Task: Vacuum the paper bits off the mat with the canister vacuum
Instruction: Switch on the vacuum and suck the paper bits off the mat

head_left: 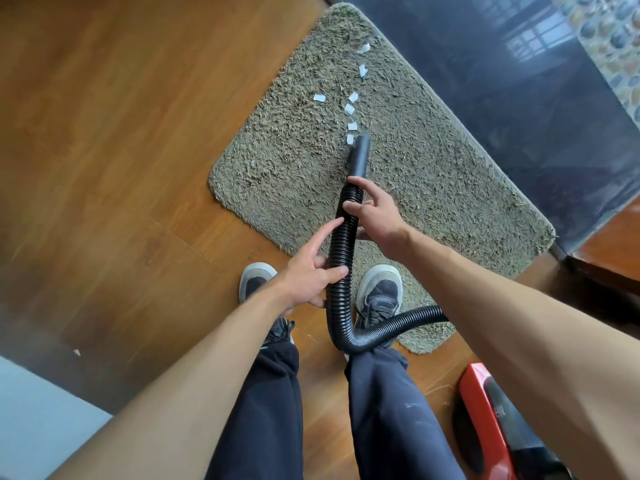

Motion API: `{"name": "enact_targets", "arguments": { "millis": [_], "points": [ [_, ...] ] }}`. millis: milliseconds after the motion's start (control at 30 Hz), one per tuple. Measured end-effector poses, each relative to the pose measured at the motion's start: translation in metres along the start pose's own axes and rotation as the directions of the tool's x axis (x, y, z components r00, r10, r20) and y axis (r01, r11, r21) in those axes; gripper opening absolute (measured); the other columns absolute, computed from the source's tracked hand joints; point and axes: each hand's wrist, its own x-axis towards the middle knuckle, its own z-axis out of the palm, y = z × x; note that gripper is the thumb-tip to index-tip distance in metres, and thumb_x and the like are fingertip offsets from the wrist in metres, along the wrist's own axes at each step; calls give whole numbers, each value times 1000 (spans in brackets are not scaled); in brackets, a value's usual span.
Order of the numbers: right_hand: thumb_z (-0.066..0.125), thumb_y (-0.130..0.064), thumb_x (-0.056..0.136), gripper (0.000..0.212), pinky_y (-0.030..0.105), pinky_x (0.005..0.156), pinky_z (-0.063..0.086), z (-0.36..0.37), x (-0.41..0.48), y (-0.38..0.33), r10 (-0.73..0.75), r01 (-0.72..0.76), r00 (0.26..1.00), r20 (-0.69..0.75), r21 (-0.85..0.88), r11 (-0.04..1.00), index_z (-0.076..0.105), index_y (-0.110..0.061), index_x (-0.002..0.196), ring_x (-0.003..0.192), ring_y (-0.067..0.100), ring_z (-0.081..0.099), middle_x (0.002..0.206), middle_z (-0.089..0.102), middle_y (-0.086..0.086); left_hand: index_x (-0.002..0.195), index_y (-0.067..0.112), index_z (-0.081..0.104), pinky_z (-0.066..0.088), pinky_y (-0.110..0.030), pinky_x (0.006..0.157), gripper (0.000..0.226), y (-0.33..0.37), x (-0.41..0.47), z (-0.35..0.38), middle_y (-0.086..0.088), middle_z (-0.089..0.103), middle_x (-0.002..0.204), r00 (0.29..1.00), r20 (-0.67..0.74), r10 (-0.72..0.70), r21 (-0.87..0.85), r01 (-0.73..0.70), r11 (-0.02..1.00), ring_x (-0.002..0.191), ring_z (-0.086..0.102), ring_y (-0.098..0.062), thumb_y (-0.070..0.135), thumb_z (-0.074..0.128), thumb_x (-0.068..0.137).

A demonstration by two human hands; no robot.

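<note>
Floor: brown wood planks point(104, 168), with a dark glossy slab point(502, 116) along the far side.
Mat point(433, 174): one, shaggy, on the planks in front of you.
Paper bits point(352, 126): seven, white, on the mat; the nearest lies just beside the black nozzle point(358, 155).
Hose point(341, 258): one, ribbed. Your right hand point(374, 216) grips it behind the nozzle; your left hand point(311, 275) clasps it lower down, index finger straight.
Canister vacuum point(481, 403): one, red, at your right.

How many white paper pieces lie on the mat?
7 paper bits: one beside the nozzle, three in line beyond it, one apart to the left, two near the mat's far end. The nozzle may hide more.
</note>
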Motion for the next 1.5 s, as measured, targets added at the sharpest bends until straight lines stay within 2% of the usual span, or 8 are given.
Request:
{"name": "enact_targets", "arguments": {
  "millis": [133,267,400,600,767,1100,1267,1500],
  "points": [
    [53,-1,95,52,34,63,60,9,-1,5,13,-14,1000,25,6,1000,46,-25,140,88,23,66,109,59,18,142,60,27,59,-39,61,77,-8,-6,-4,-1,74,106,1000,-10,2,-23,-2,1000,90,72,-16,5,57,97],
    [53,0,95,51,28,55,57,16,-2,6,5,-5,999,50,3,1000,46,-23,140,84,22,65,105,58,16,141,61,28,60,-53,76,77,-14,-10,-7,-1,75,105,1000,-26,-6,-51,4,999,92,73,-17,5,57,97],
    [53,-1,95,51,29,56,57,19,0,4,-20,21,999,44,-25,999,47,-23,140,80,21,63,99,57,13,138,64,27,57,-57,82,76,-13,-10,-8,0,74,108,999,-51,-4,-37,2,999,96,71,-17,8,58,97],
    [53,-1,94,51,31,57,57,10,6,-8,-28,29,999,32,-20,999,47,-23,140,79,20,64,97,58,12,137,65,29,57,-61,80,77,1,-3,-4,-2,74,108,998,-66,9,-27,-11,1000,100,71,-23,7,59,96],
    [52,0,95,50,26,52,55,0,6,-19,-40,40,999,36,-16,999,48,-22,139,76,16,63,93,57,8,137,66,28,58,-58,79,77,12,3,4,1,75,106,996,-85,13,0,-13,1000,98,72,-19,8,58,96],
    [52,-1,95,48,39,66,60,-27,9,-18,-56,55,997,50,21,998,48,-25,137,87,22,63,101,58,13,138,65,27,60,-53,75,77,26,10,24,3,73,111,995,-94,23,61,-17,998,97,71,-17,8,58,97],
    [52,-2,95,49,39,69,60,-38,7,-18,-42,41,998,37,42,998,48,-25,138,83,19,62,103,58,12,138,64,26,60,-40,63,76,35,11,35,4,73,110,996,-81,28,76,-22,997,93,72,-15,8,57,97],
    [52,0,94,49,50,79,59,-28,11,-29,-38,37,998,45,39,999,49,-27,135,96,30,64,114,59,22,140,62,27,61,-42,68,75,37,11,20,-2,73,107,997,-68,39,58,-35,998,89,71,-14,8,57,97]
  ]
}}
